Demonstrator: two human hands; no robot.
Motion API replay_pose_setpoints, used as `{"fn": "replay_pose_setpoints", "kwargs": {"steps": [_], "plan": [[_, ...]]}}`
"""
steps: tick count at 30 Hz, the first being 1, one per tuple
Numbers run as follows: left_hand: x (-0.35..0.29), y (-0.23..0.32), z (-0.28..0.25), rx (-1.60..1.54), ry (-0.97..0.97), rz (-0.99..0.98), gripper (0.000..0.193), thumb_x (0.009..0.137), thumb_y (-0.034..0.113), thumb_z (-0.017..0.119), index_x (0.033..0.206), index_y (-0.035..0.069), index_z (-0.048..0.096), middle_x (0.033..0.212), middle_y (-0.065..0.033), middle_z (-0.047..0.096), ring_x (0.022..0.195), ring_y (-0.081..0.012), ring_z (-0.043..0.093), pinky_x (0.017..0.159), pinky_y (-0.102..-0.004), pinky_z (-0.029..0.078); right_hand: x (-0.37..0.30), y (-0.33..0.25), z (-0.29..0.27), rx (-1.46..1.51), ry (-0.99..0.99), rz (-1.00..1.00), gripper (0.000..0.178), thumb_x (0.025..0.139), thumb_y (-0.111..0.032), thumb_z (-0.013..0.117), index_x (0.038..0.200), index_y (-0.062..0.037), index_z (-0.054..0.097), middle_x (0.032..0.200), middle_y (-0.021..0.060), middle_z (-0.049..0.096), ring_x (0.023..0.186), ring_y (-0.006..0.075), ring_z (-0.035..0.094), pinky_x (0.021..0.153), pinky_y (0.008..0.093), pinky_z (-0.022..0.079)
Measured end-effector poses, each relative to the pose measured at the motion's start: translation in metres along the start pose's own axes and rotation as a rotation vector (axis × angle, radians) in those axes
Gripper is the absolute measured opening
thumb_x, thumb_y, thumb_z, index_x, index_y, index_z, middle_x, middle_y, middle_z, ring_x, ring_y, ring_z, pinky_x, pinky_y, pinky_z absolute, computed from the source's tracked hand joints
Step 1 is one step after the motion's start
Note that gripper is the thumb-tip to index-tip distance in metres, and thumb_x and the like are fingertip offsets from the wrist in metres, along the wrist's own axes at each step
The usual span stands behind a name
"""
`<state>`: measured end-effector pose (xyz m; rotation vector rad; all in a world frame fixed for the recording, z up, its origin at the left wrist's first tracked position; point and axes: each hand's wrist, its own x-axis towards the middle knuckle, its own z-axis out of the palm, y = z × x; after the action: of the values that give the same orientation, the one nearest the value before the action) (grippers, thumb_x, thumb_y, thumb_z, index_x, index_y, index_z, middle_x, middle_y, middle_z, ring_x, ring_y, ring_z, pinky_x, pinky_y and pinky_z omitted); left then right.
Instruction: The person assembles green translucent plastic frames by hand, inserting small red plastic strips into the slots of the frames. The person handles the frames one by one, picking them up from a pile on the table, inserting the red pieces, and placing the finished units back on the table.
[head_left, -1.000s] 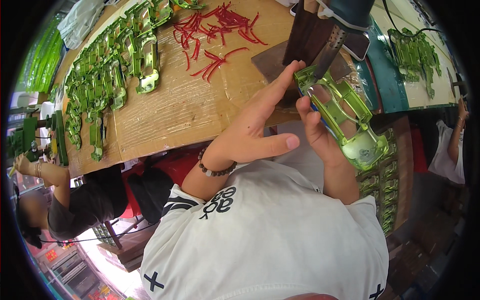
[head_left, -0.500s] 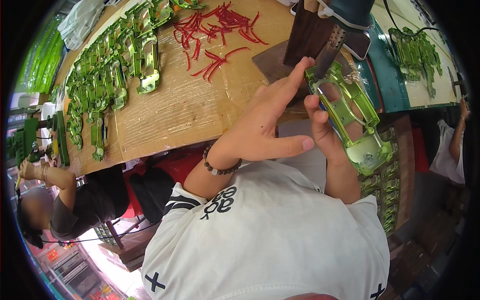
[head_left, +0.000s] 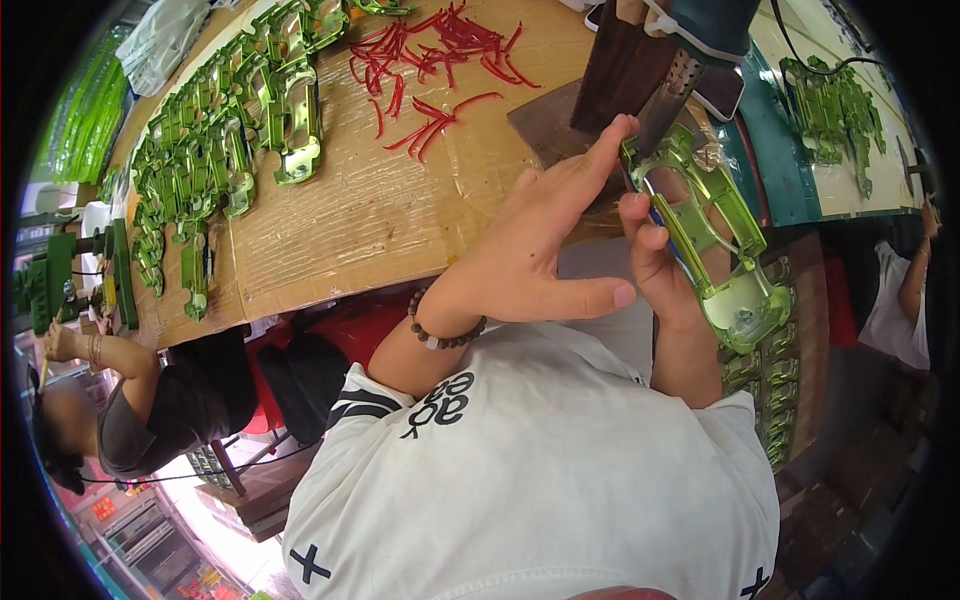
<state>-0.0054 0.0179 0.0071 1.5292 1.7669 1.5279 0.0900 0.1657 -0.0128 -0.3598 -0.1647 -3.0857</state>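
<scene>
My right hand [head_left: 668,278] grips a long translucent green plastic frame [head_left: 745,308] with large openings, tilted with its upper end to the left. Its fingers sit along the left edge; the rest of its hold is hidden behind the part. Just above that upper end points the perforated metal nozzle of a heat gun [head_left: 682,75], strapped to a dark upright block [head_left: 622,70]. My left hand [head_left: 525,245] has its fingers stretched out and its thumb spread wide. Its fingertips reach the frame's upper end near the nozzle; whether they touch cannot be made out.
Many similar green parts [head_left: 235,160] cover the table's left side. Thin red strips [head_left: 460,45] lie scattered at the far middle. More green parts [head_left: 835,110] rest on the right-hand surface, and rows of them [head_left: 775,400] sit below right. A person [head_left: 170,400] works at the left.
Both hands and the green frame have shifted slightly to the right. The frame's lower end sits a little lower. The hold has not changed.
</scene>
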Motion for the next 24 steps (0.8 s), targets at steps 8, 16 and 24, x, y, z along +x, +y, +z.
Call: {"fn": "replay_pose_setpoints", "kwargs": {"steps": [8, 16, 24], "plan": [[0.000, 0.001, 0.001, 0.035, 0.019, 0.017, 0.098, 0.065, 0.040, 0.065, 0.139, 0.003, 0.010, 0.137, -0.0140, 0.031, 0.119, -0.0286, 0.038, 0.090, -0.0419, 0.027, 0.001, -0.002, 0.002, 0.016, 0.010, 0.015, 0.047, 0.089, -0.029, 0.043, 0.121, 0.0066, 0.040, 0.119, 0.0261, 0.045, 0.110, 0.0424, 0.043, 0.086, 0.0402, 0.049], [0.000, 0.000, 0.002, 0.013, 0.023, 0.014, 0.098, 0.065, 0.038, 0.065, 0.139, 0.003, 0.011, 0.135, -0.0150, 0.033, 0.118, -0.0290, 0.038, 0.090, -0.0405, 0.027, 0.004, -0.010, 0.003, 0.034, 0.022, 0.090, 0.055, 0.091, -0.037, 0.036, 0.123, 0.0083, 0.034, 0.123, 0.0277, 0.040, 0.110, 0.0436, 0.043, 0.086, 0.0410, 0.049], [-0.003, 0.001, 0.002, 0.105, 0.004, 0.016, 0.100, 0.062, 0.040, 0.065, 0.138, 0.002, 0.013, 0.137, -0.0173, 0.030, 0.120, -0.0298, 0.037, 0.088, -0.0372, 0.027, 0.000, -0.023, 0.000, 0.118, 0.067, 0.171, 0.056, 0.092, -0.041, 0.033, 0.123, 0.0058, 0.038, 0.123, 0.0257, 0.042, 0.108, 0.0443, 0.044, 0.085, 0.0413, 0.049]]}}
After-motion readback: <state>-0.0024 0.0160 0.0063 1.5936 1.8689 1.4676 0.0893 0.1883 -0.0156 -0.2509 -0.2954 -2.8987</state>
